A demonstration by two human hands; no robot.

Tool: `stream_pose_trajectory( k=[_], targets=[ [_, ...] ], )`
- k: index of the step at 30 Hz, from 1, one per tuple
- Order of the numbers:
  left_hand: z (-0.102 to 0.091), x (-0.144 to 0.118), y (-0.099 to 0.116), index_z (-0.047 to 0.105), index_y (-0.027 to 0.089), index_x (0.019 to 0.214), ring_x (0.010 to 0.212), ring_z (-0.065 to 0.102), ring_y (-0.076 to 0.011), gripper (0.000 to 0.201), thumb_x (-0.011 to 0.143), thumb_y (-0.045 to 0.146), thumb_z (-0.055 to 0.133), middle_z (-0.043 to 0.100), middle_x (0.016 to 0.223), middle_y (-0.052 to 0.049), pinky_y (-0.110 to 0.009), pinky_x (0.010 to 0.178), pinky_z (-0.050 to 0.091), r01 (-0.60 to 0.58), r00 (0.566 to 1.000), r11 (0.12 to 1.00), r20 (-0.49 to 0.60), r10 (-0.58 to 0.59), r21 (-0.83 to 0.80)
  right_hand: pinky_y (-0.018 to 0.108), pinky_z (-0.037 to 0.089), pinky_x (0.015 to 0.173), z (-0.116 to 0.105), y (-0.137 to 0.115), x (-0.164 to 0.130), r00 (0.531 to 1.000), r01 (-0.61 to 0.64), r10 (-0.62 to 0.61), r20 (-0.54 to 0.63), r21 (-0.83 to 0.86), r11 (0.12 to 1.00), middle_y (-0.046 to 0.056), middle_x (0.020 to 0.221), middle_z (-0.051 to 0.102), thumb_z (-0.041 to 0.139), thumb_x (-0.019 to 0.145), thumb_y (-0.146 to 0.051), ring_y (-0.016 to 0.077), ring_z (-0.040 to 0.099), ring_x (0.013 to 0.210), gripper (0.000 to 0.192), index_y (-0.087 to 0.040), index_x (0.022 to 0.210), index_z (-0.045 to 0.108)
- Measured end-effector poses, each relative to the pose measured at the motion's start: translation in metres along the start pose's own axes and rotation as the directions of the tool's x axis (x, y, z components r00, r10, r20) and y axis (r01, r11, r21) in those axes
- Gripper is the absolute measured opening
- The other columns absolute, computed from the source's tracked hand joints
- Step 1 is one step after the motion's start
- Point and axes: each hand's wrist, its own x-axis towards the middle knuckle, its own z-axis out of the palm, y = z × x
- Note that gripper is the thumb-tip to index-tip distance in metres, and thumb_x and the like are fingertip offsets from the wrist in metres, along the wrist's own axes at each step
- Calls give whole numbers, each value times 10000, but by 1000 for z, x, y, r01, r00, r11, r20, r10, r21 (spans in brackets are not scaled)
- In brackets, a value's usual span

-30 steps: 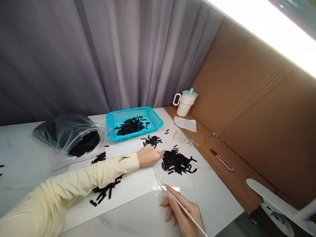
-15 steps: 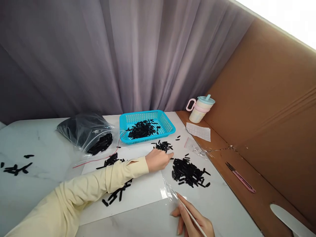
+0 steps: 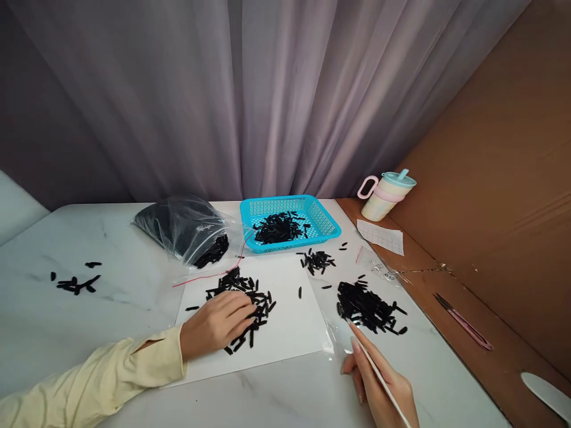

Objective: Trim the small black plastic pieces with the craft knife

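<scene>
My left hand (image 3: 218, 321) rests over a loose pile of short black strips (image 3: 261, 303) on a white sheet (image 3: 289, 333). Its fingers are curled down and closed, and their tips are hidden among the strips. In my right hand (image 3: 379, 380) is a slim white stick-like tool (image 3: 379, 377), held like a pen. The tool's tip is at the near left edge of a denser heap of black strips (image 3: 368, 306). A single black strip (image 3: 300, 292) lies apart on the sheet, and a smaller cluster of strips (image 3: 317, 261) sits behind it.
A blue basket (image 3: 289, 246) and a clear bag (image 3: 178, 232), both with black strips, stand at the back. Several strips (image 3: 78, 285) lie far left. At right are a cup (image 3: 387, 196), a paper slip (image 3: 380, 236), a small clear bag (image 3: 377, 267) and pink-handled snips (image 3: 466, 324).
My left hand has moved from beside the small cluster back left to the pile on the sheet. My right hand has brought the tool's tip to the right-hand heap. The view has shifted.
</scene>
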Motion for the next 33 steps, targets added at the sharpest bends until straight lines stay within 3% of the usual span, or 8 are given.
stream_pose_trajectory(
  k=[2,6,11,14,17,21,26,33],
  targets=[
    [0,-7,-5,563,104,1082,961,595,-210,231,922,193,422,655,997,-129,-339,841,498,101,995,994,30,-100,-46,188,404,424,0,7,1,978,210,-208,35,-110,971,-15,611,544,393,937,-385,99,412,414,432,-197,1307,511],
    [-5,-2,-14,567,127,1109,1067,554,-223,282,936,247,378,622,1110,-130,-356,918,463,231,969,950,136,-206,-208,152,438,502,4,12,3,842,534,-525,125,-335,776,4,633,547,311,966,-258,92,477,492,394,-205,1288,532],
    [-54,14,-30,609,143,1008,1029,581,-183,468,982,323,177,651,1050,-74,-310,965,432,530,848,703,288,-445,-474,107,396,441,11,17,7,712,674,-648,269,-521,524,6,627,525,286,975,-184,56,474,440,389,-176,1142,637],
    [-77,-7,-35,620,181,1061,1080,568,-179,487,986,344,167,649,1110,-42,-291,981,421,567,815,700,419,-401,-434,112,409,440,12,21,10,670,709,-677,304,-534,461,27,686,561,297,972,-160,51,508,448,368,-136,1127,630],
    [-75,-45,-32,419,238,1355,1287,399,-238,443,945,398,366,410,1427,-53,-344,1067,336,457,799,856,535,-276,-240,120,400,396,13,17,10,683,703,-654,324,-534,470,11,656,554,292,981,-198,54,490,404,360,-132,1200,571],
    [-51,-75,-32,143,257,1463,1364,232,-337,833,803,583,533,145,1529,-109,-460,1092,256,333,806,941,535,-254,-54,167,396,319,19,1,6,727,668,-576,374,-579,467,7,656,568,376,958,-320,107,550,415,473,-129,1390,353],
    [-24,-52,-47,-68,196,1464,1390,109,-360,1048,742,678,518,27,1535,-154,-494,1112,181,331,795,944,539,-277,-3,206,352,233,28,-8,5,750,655,-486,449,-611,446,-2,653,575,337,883,-129,130,491,295,695,-141,1475,-27],
    [9,-8,-77,56,82,1460,1389,88,-375,1161,646,738,562,81,1515,-223,-505,1127,152,405,790,912,526,-316,-61,206,387,301,26,-26,28,759,650,-405,510,-559,514,20,752,639,295,826,-21,130,520,330,766,-245,1466,-63]
  ],
)
